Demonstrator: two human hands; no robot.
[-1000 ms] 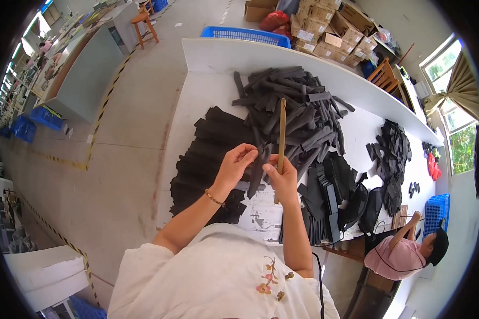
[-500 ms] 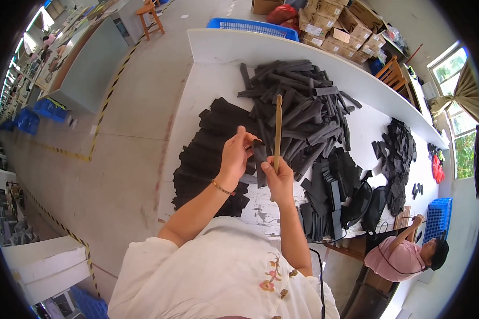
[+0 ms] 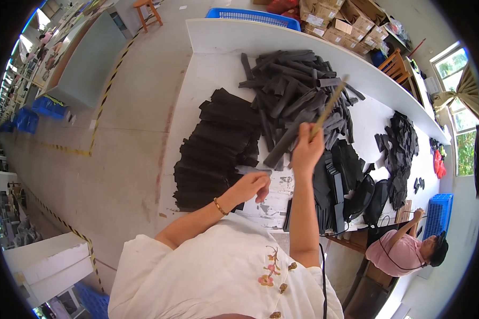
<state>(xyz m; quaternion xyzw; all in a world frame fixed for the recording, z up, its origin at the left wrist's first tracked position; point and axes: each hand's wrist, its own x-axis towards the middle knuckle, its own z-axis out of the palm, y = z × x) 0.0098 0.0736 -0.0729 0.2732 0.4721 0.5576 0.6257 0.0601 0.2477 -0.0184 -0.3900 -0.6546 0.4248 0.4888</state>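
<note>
My right hand grips a flat wooden stick, which slants up to the right over a heap of dark tube-like fabric strips. One dark strip lies right beside this hand; whether the hand touches it I cannot tell. My left hand is low at the near side of the table, back upward, fingers loosely bent and apart, with nothing visible in it. Just beyond it lies a greyish strip. To its left spreads a layered stack of black fabric pieces.
The white table has a raised back board. To the right are black bundles and another dark pile. A person in pink sits at the right. Behind the board stand a blue basket and cartons.
The right hand with the stick has moved right and away, over the heap. My left hand has dropped nearer to me, and the dark strip between the hands has left it.
</note>
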